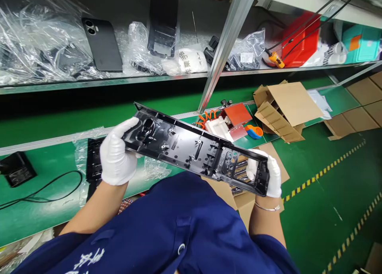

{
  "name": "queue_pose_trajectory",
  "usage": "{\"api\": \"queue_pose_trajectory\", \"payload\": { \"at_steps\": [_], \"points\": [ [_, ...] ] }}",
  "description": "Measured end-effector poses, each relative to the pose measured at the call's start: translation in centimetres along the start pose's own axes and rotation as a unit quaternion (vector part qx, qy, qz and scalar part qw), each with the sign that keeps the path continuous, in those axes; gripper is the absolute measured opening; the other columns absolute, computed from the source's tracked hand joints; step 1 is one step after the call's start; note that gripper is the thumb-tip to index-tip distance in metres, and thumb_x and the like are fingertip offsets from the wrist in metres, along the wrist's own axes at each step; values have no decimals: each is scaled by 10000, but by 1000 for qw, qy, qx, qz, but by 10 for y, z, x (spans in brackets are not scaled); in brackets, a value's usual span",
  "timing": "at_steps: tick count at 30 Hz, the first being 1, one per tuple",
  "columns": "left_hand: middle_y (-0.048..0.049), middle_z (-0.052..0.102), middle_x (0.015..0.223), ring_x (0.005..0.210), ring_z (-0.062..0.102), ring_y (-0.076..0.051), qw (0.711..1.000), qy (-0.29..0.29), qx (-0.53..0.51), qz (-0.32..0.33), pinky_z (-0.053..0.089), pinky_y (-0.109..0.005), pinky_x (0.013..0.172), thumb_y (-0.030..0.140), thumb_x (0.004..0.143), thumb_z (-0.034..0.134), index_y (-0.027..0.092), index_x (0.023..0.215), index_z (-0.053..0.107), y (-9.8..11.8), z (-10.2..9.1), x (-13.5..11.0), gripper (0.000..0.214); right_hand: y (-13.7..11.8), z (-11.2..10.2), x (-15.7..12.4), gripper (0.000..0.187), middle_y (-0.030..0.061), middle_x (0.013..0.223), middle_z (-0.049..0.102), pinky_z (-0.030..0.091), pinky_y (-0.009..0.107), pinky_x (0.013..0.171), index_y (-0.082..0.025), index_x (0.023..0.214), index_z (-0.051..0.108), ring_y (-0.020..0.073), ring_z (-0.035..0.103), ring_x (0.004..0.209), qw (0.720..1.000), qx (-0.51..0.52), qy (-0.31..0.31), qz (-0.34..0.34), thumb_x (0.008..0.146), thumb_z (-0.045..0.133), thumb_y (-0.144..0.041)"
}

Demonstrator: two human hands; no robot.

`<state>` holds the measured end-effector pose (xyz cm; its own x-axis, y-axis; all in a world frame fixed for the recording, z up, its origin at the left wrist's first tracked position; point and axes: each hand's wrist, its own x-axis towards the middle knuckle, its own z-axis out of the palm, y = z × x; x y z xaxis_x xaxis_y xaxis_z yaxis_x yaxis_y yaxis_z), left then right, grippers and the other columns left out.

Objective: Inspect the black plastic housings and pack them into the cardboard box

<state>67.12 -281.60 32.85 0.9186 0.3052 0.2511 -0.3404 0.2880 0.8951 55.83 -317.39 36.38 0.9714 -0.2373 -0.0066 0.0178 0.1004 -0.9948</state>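
A long black plastic housing (185, 144) is held up in front of my body, its ribbed inner side facing me. It tilts down to the right. My left hand (117, 152), in a white glove, grips its left end. At the right end, next to a rectangular opening, my right hand (273, 174) is closed around the edge; some gloved fingers show through that opening. Below the left hand, another black part (94, 160) lies on the green bench, partly hidden by the hand and forearm.
A shelf above holds bagged parts (41, 35), a phone (103, 45), a red bin (301, 39) and a teal bin (361, 43). On the bench are a black adapter (17, 168) and a red fixture (238, 115). Cardboard (294, 105) lies right; an open carton (249, 204) stands below the housing.
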Motion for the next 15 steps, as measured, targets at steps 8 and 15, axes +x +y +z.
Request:
{"api": "queue_pose_trajectory", "payload": {
  "at_steps": [8, 15],
  "points": [
    [-32, 718, 818, 653, 634, -134, 998, 60, -2, 9, 532, -258, 525, 632, 777, 748, 193, 935, 827, -1, 7, 7, 473, -2, 7, -8, 418, -11, 640, 580, 420, 288, 352, -230, 1114, 707, 134, 496, 410, 1000, 27, 9, 2, 966, 531, -578],
    [-21, 766, 954, 951, 695, -187, 994, 85, -36, 51, 531, -393, 1062, 632, 811, 703, 197, 895, 821, -7, 11, 16, 458, -7, 12, -13, 544, 19, 706, 648, 425, 299, 329, -248, 1157, 700, 140, 521, 402, 1000, 11, 6, 19, 913, 529, -704]
  ]
}}
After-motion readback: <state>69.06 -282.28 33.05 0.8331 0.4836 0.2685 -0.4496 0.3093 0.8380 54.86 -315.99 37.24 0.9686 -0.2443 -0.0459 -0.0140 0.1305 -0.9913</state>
